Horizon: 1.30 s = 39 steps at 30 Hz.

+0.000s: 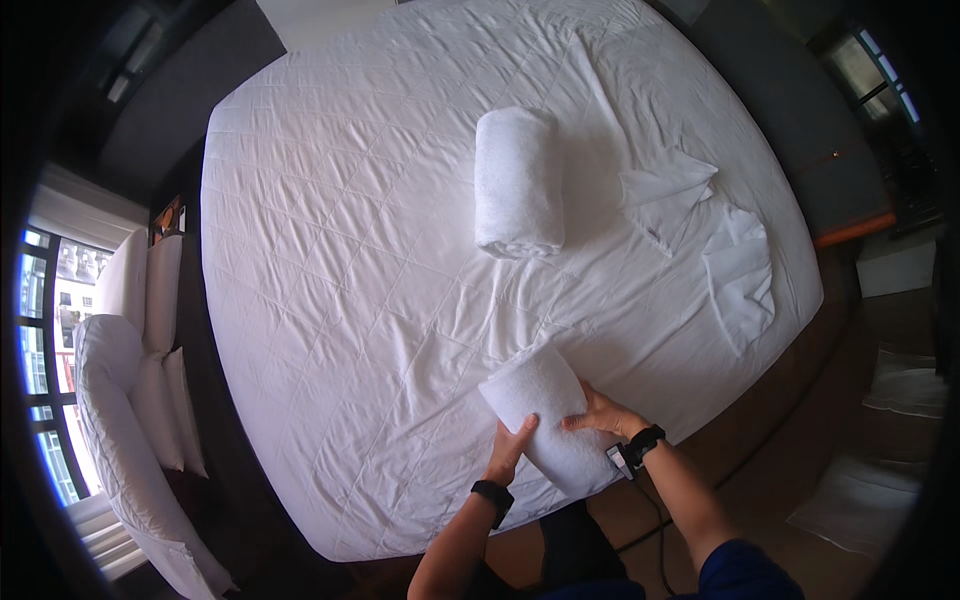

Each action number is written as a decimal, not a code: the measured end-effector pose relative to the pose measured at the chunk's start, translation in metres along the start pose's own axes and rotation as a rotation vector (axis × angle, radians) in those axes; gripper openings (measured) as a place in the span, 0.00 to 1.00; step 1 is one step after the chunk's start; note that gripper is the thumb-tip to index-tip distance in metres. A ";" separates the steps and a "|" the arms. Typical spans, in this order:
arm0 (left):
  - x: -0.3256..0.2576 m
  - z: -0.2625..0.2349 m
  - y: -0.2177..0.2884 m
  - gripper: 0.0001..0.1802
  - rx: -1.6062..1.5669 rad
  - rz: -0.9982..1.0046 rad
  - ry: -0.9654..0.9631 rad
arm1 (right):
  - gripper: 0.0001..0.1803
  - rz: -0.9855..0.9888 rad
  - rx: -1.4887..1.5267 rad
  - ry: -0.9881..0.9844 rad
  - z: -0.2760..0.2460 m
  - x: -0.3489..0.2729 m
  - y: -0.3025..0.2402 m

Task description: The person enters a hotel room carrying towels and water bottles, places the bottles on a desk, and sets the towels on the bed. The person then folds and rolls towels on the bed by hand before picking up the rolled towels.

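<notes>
Near the bed's front edge lies a white folded towel (pixel 548 402), its length slanting from upper left to lower right. My left hand (pixel 512 446) grips its left side, thumb on top and the other fingers mostly hidden. On the opposite side, my right hand (pixel 602 412) holds the towel with the thumb pressed on its upper face. Farther off, a thick rolled white towel (pixel 518 180) rests on the wrinkled white mattress cover (pixel 320 250). To its right are two thin white cloths, one crumpled (pixel 668 192) and one loosely spread (pixel 742 270).
Pillows (pixel 160 400) and a bunched white duvet (pixel 110 400) are piled at the left by the window (pixel 50 360). White linen pieces (pixel 862 495) lie on the floor at right. A dark cable (pixel 662 540) hangs by my right forearm.
</notes>
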State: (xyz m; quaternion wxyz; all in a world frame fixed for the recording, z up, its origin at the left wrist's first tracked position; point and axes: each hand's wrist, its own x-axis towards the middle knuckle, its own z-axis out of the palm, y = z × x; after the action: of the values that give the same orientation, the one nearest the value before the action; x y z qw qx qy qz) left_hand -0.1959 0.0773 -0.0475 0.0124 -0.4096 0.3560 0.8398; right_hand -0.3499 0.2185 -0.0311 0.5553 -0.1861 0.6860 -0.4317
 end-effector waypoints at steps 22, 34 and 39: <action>-0.065 0.072 0.085 0.33 -0.254 -0.231 -0.061 | 0.61 -0.052 -0.067 -0.115 -0.082 -0.057 -0.079; -0.081 0.006 0.192 0.48 0.023 0.363 -0.283 | 0.69 -0.439 -0.199 0.248 0.016 -0.070 -0.182; -0.080 -0.025 0.221 0.60 0.006 0.196 -0.367 | 0.71 -0.398 0.418 -0.065 0.018 -0.029 -0.215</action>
State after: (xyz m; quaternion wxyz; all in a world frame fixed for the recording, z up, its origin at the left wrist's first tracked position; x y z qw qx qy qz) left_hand -0.1949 -0.0806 0.1277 -0.0034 -0.2133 0.3886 0.8964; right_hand -0.3724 0.1126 0.1577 0.5075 -0.2125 0.5141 -0.6580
